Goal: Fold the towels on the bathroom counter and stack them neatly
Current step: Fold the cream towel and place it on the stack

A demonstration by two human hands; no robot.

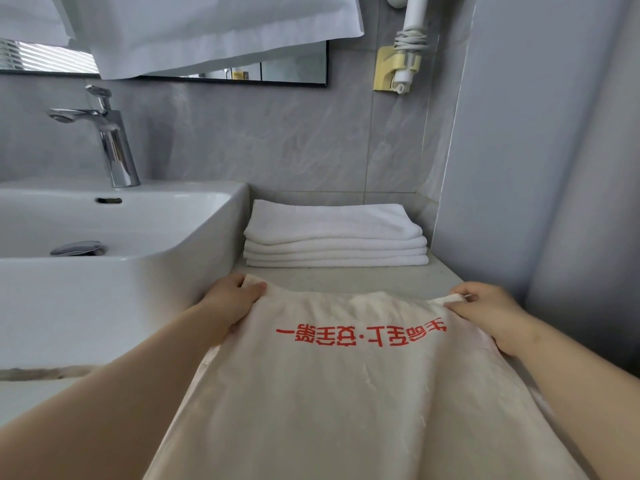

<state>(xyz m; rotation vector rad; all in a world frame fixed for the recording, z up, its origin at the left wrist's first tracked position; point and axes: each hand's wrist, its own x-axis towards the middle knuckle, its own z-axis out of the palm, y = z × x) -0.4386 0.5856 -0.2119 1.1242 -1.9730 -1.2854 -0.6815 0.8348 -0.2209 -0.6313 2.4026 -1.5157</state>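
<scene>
Left hand [231, 304] and right hand [491, 315] each pinch a far corner of the cream terry towel with red lettering [353, 393], spread over the grey tabletop [398, 280] before the folded white towel stack [334, 235]. Risk: uneven pull skews the fold.

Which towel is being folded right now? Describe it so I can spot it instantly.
Start at the white sink; on the counter to its right lies a folded white towel stack. Nearer the camera, the left hand and right hand pinch the cream towel, the only one with red lettering.
</scene>
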